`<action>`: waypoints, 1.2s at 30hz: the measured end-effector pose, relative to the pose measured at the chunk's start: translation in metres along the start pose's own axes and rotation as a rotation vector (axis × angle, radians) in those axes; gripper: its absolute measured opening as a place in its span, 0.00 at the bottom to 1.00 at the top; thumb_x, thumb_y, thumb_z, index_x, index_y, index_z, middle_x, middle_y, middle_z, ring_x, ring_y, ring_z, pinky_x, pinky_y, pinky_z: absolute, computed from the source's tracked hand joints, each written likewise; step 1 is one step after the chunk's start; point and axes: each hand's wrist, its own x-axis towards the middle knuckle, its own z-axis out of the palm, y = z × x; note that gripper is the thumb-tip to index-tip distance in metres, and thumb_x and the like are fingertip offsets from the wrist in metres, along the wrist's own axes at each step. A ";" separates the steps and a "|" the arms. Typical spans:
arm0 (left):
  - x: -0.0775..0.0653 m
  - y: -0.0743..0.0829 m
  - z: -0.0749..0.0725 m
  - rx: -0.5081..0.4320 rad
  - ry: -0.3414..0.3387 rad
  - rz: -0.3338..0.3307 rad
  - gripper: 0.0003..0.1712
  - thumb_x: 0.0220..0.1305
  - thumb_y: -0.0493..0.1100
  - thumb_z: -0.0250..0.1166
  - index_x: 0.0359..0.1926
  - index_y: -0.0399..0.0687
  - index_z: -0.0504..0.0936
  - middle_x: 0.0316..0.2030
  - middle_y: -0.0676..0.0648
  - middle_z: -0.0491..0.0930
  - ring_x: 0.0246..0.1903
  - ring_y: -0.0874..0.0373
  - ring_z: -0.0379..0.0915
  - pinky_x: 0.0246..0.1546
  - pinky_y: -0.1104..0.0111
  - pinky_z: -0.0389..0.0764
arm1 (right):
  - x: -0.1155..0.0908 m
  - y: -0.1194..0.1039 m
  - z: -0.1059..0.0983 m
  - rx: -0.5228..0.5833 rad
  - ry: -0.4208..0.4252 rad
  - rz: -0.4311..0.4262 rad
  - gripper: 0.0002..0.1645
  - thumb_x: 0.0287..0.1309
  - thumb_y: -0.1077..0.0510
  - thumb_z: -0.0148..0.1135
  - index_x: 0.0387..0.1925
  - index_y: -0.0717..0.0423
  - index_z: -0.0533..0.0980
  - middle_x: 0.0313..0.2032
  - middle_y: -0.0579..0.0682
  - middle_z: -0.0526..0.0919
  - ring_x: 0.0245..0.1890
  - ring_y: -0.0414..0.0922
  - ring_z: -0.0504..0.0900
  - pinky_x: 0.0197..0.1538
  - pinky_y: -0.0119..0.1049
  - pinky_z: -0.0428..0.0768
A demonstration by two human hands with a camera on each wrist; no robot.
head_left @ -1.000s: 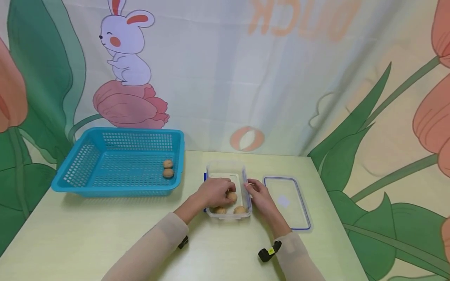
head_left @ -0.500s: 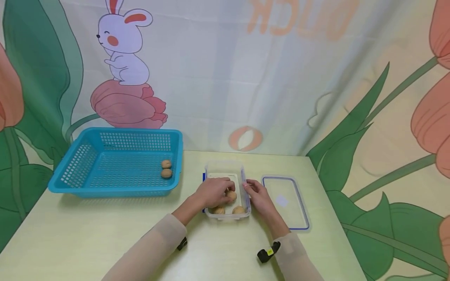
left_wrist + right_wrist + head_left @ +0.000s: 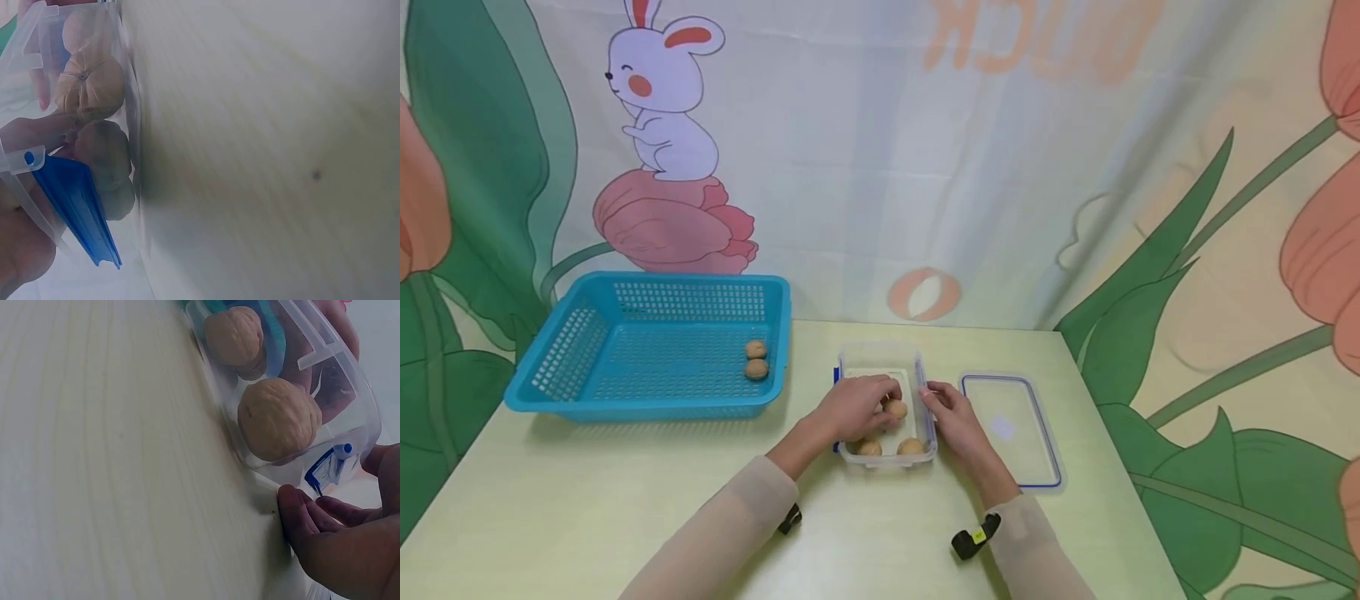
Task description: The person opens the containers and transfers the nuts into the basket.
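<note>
A clear plastic food container (image 3: pixel 880 461), its lid off, stands on the table with blue clasps on its sides. My left hand (image 3: pixel 857 408) reaches down into it, thumb and fingers around a walnut (image 3: pixel 896 409). Two more walnuts lie along its near end, one on the left (image 3: pixel 869 447) and one on the right (image 3: pixel 912 447). At the container's right wall, my right hand (image 3: pixel 955 417) holds the side, thumb at the rim. In the right wrist view its fingertips (image 3: pixel 290 497) touch low near a blue clasp (image 3: pixel 325 469). Through the wall, the left wrist view shows several walnuts (image 3: pixel 90 87).
A blue plastic basket (image 3: pixel 647 408) stands at the back left with two walnuts (image 3: pixel 756 359) at its right end. The clear lid (image 3: pixel 1022 450) with a blue seal lies right of the container. A printed curtain (image 3: pixel 850 167) hangs behind the table (image 3: pixel 625 500).
The walnut at my left fingers has shifted slightly toward the far end of the container. My right hand stays at the container's side.
</note>
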 end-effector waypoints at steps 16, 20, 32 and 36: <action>0.001 0.006 -0.023 -0.110 -0.070 0.013 0.15 0.71 0.47 0.74 0.54 0.51 0.85 0.47 0.54 0.82 0.48 0.55 0.81 0.50 0.64 0.82 | 0.001 -0.002 -0.001 0.027 -0.008 0.008 0.33 0.79 0.45 0.59 0.72 0.63 0.69 0.68 0.66 0.76 0.69 0.58 0.73 0.71 0.58 0.73; -0.005 0.009 -0.034 -0.126 -0.065 0.047 0.14 0.70 0.47 0.74 0.53 0.50 0.86 0.46 0.54 0.82 0.45 0.52 0.80 0.47 0.64 0.81 | 0.001 -0.001 0.000 0.031 -0.013 0.013 0.34 0.79 0.44 0.59 0.73 0.63 0.69 0.68 0.66 0.75 0.70 0.58 0.73 0.71 0.59 0.73; -0.035 -0.004 -0.087 -0.152 0.051 0.054 0.19 0.69 0.44 0.74 0.58 0.42 0.85 0.49 0.49 0.83 0.49 0.53 0.82 0.52 0.62 0.85 | 0.002 0.003 0.000 0.046 -0.003 0.003 0.34 0.79 0.44 0.59 0.73 0.63 0.69 0.69 0.66 0.75 0.70 0.58 0.72 0.72 0.60 0.71; -0.046 -0.016 -0.103 -0.171 0.122 0.019 0.18 0.68 0.42 0.76 0.55 0.43 0.85 0.49 0.48 0.84 0.48 0.51 0.82 0.52 0.60 0.86 | 0.001 0.003 -0.001 0.033 0.000 0.000 0.35 0.79 0.44 0.59 0.73 0.63 0.69 0.69 0.66 0.74 0.70 0.59 0.72 0.73 0.60 0.70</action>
